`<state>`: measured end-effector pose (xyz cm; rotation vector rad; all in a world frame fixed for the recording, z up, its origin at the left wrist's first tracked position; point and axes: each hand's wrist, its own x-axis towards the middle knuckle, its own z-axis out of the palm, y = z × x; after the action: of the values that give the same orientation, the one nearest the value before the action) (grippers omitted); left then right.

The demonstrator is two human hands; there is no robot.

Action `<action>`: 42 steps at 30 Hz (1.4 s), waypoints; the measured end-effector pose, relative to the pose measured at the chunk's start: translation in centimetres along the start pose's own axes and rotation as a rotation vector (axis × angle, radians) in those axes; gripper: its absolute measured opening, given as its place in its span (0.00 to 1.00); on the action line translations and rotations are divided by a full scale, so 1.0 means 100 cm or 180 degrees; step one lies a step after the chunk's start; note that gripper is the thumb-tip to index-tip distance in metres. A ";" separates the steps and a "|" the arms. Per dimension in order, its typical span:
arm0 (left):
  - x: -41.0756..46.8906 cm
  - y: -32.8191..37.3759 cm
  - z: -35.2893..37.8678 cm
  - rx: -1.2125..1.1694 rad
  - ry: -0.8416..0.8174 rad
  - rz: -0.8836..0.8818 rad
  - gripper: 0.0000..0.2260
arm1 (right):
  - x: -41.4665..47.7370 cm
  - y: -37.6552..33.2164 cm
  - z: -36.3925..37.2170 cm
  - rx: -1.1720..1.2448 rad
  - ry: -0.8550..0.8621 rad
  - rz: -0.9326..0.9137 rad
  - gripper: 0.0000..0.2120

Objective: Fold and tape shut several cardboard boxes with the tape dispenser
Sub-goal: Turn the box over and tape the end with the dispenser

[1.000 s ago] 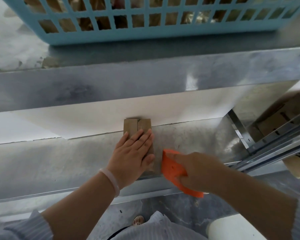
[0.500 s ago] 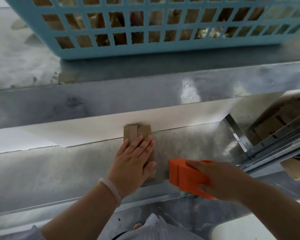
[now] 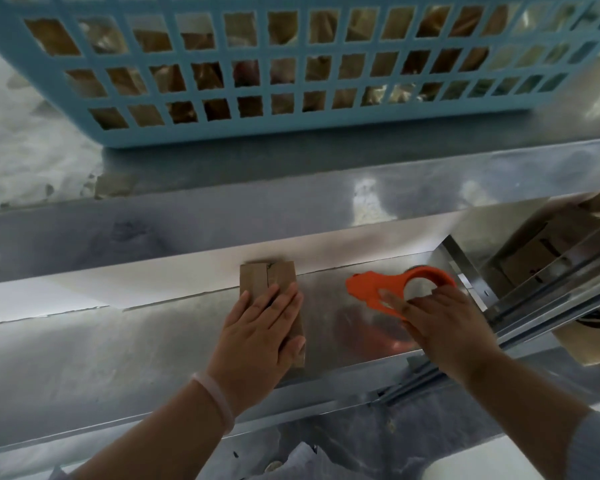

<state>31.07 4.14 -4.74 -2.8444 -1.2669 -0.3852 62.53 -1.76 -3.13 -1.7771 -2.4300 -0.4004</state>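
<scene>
A small brown cardboard box (image 3: 267, 278) lies on the shiny metal table (image 3: 118, 341), its two top flaps folded together. My left hand (image 3: 262, 332) lies flat on it with straight fingers and covers its near half. To the right, the orange tape dispenser (image 3: 392, 285) sits on the table beside the box. My right hand (image 3: 444, 327) rests on the dispenser's near side, fingers over its ring; whether they curl round it is unclear.
A light blue lattice basket (image 3: 291, 126) holding brown cardboard pieces stands on the raised metal ledge behind. A white strip (image 3: 153, 282) runs along the back of the table. At the right, metal rails (image 3: 551, 289) and larger cardboard boxes (image 3: 534, 251).
My right hand has carried the dispenser away from the box's right side, to the right and farther back, and set it down on the table. The left hand stays pressed on the box.
</scene>
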 end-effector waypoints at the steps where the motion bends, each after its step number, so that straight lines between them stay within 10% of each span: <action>1: 0.000 0.000 0.000 -0.0008 0.0003 0.0003 0.24 | 0.004 0.000 0.011 -0.0061 0.0019 0.0012 0.39; 8: -0.002 -0.001 0.001 -0.0108 0.0017 -0.0022 0.24 | 0.004 -0.024 0.047 -0.0163 -0.0587 0.0140 0.50; 17: 0.000 -0.003 0.002 -0.0375 -0.0021 -0.0170 0.27 | -0.008 -0.047 0.063 0.0173 -0.0874 0.0305 0.33; 24: -0.006 0.009 0.002 -0.1282 0.0754 -0.1236 0.38 | -0.010 -0.095 0.028 0.2139 0.0405 0.1160 0.22; 29: -0.013 0.017 0.003 -0.2850 0.0896 -0.2427 0.39 | 0.042 -0.153 -0.004 0.4918 -0.0734 0.2233 0.23; 42: -0.027 0.011 0.019 -0.3879 0.0869 -0.2251 0.26 | 0.066 -0.192 0.031 0.5198 -0.0663 0.3201 0.22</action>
<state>30.56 1.66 -7.03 -2.5830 -2.5406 -2.0740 42.50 -0.28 -7.42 -1.6293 -0.7541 1.3903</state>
